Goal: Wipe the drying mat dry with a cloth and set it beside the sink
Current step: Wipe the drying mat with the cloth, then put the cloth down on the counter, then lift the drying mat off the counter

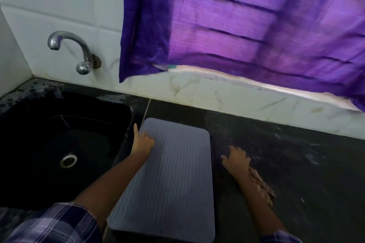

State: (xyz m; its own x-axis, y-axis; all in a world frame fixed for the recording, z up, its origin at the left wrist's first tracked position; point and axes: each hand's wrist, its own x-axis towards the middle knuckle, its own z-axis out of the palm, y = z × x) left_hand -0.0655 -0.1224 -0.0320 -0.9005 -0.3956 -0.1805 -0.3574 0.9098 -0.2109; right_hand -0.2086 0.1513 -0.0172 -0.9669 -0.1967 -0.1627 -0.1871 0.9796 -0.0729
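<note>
The drying mat (167,179) lies flat on the dark tabletop (296,163), just to the right of the black sink (59,134); it is grey with a wavy ribbed face, its long side running away from the person, and its near end reaches almost to the bottom of the view. The left hand (142,141) rests on the mat's far left edge, the forefinger stretched straight out along that edge and the other fingers (147,136) bent down onto the ribs; whether they pinch the rim or only press it cannot be told. The right hand (236,159) lies on the tabletop just beside the mat's right edge, fingers spread and fairly straight (its palm side is hidden); under it there seems to be a dark cloth (221,156), hard to tell apart from the dark stone, so I cannot say whether the hand holds it. A brownish patterned piece of fabric (260,185) shows by the right forearm, blurred; what it is stays unclear. Checked sleeves (59,223) are cut off at the lower edge. The sink's drain (68,161) glints; the wet rim behind it is speckled. A metal tap (75,51) juts from the white tiled wall (59,6); a purple curtain (246,21) hangs above the tabletop, hiding most of the window.
</note>
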